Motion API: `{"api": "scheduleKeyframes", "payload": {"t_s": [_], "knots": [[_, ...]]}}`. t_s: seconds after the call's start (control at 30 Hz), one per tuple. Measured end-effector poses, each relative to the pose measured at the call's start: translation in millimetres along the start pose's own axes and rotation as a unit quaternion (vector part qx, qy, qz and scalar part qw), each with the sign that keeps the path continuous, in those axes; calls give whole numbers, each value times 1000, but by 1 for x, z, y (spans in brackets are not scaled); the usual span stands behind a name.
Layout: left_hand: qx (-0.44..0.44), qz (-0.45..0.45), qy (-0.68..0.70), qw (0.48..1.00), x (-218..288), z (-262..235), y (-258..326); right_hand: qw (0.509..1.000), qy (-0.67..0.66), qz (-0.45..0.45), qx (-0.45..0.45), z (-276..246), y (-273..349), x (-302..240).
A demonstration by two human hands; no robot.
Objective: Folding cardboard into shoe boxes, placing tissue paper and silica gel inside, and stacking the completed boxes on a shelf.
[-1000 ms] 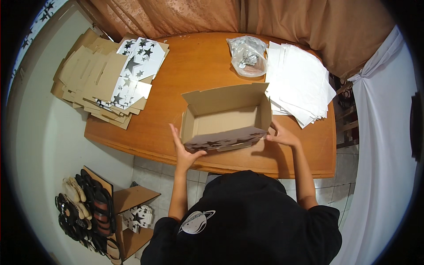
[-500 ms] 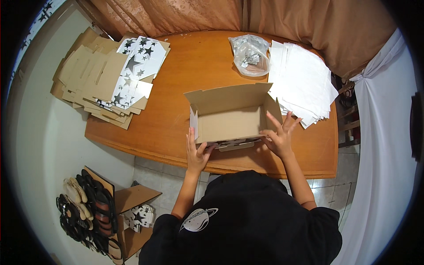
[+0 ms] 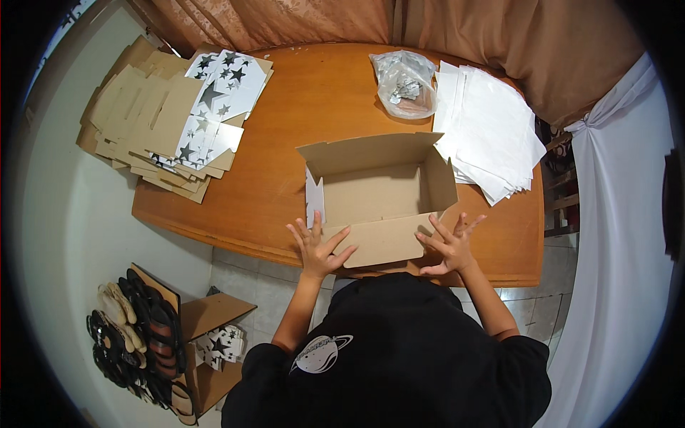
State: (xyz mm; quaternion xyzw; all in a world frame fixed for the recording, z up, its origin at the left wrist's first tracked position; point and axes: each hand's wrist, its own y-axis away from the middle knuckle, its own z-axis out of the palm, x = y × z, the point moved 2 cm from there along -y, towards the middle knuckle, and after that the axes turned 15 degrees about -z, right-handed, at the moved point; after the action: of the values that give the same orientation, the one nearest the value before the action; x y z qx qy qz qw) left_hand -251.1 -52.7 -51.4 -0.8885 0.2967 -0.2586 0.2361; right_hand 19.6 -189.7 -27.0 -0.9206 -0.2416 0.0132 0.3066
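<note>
A brown cardboard box (image 3: 371, 192) stands with its top open near the table's front edge, directly before me. Its inside is plain brown, and a white printed side flap shows at its left end. The near panel (image 3: 382, 242) leans outward toward me. At that panel's left corner is my left hand (image 3: 316, 250), fingers spread. My right hand (image 3: 449, 246) is at the right corner, its fingers also spread, with fingertips at the panel's edge. Neither hand is wrapped round anything. Whether the left fingertips touch the cardboard, I cannot tell.
Flat cardboard blanks (image 3: 143, 114), some white with black stars, are piled at the table's far left. White paper sheets (image 3: 492, 128) lie at the right beside a clear plastic bag (image 3: 407, 85). Sandals (image 3: 135, 335) hang on a rack at the lower left, off the wooden table (image 3: 300, 93).
The box's near panel has tipped outward toward me, showing its brown inner face. Both hands have moved slightly nearer to me, and their fingers have spread.
</note>
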Motion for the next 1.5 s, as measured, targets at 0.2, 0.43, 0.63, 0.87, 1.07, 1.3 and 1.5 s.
{"api": "scheduleKeyframes", "payload": {"t_s": [0.2,0.43,0.63,0.87,1.07,1.3,1.5], "knots": [[2,-197,-29,980,18,-8,-13,986,28,6,163,-8,-72,10],[-154,-365,-32,918,15,-7,-11,975,40,179,127,32,-158,78],[-143,-398,-43,905,16,-7,-9,994,-3,106,15,34,-117,83],[-130,-379,-39,915,14,-5,-8,986,-100,74,-115,39,-81,67],[28,-106,-10,994,7,12,-1,989,-84,73,-98,40,-83,66],[-102,-84,-29,991,19,-4,-17,996,-85,26,8,19,-84,58],[-129,-65,-79,986,26,-17,-29,970,87,63,216,-18,-68,36]]}}
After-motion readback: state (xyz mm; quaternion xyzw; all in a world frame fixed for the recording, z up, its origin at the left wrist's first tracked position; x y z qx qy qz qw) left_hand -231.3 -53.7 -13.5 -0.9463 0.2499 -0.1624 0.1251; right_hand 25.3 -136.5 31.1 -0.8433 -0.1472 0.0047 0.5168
